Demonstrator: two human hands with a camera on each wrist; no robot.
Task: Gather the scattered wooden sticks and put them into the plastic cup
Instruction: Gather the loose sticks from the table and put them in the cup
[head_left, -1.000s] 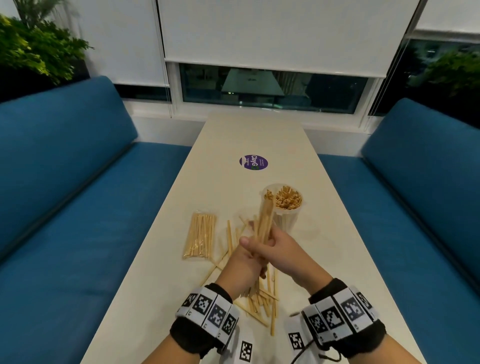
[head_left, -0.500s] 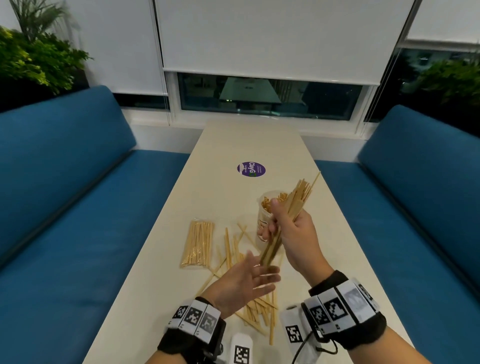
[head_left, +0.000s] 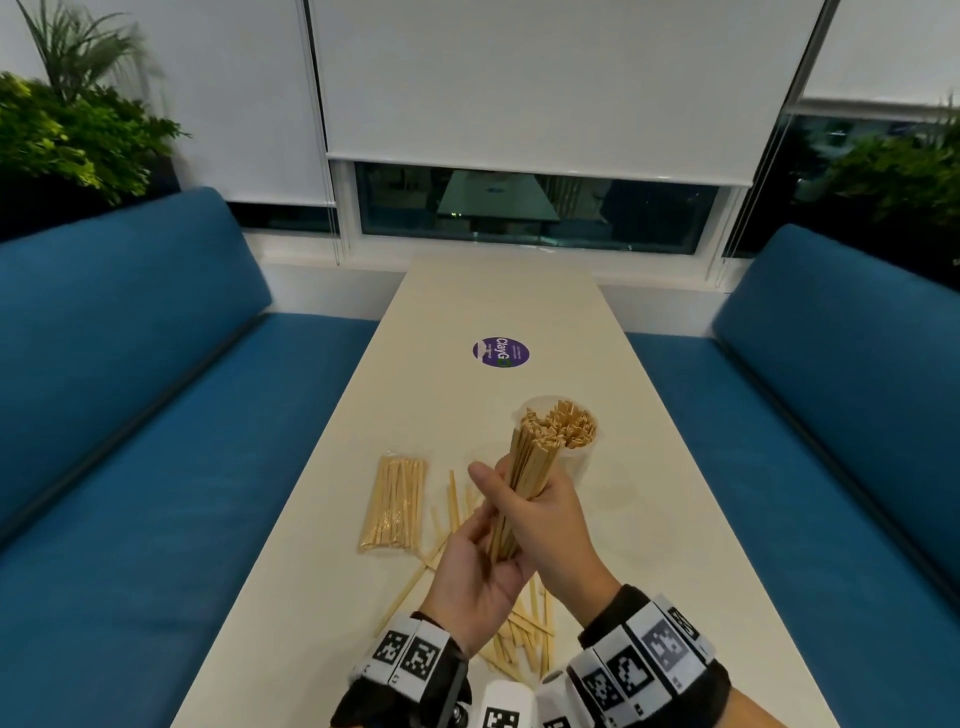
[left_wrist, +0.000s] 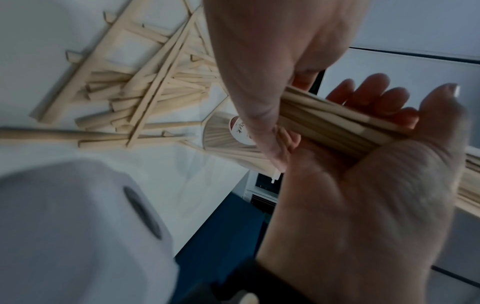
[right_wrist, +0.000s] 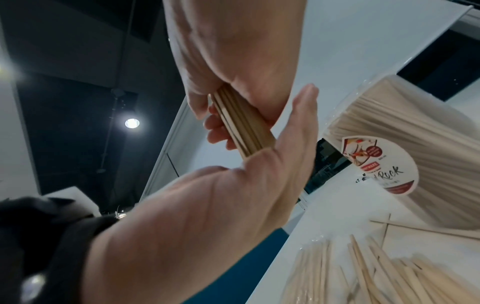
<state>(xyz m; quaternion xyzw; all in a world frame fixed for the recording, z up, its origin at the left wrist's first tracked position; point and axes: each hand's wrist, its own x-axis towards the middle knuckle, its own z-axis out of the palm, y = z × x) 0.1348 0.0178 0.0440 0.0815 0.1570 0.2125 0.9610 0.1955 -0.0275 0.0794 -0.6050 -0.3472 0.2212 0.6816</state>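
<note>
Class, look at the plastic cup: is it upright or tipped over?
Upright. The cup stands on the table, mouth up, sticks standing inside.

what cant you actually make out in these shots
- Loose sticks near the table edge: head view, partly hidden behind both hands, so no count.
- Plastic cup: head view, its wall mostly behind the held bundle.
- Cup label: right wrist view, small print unreadable.
- Left hand fingertips: left wrist view, blurred.
</note>
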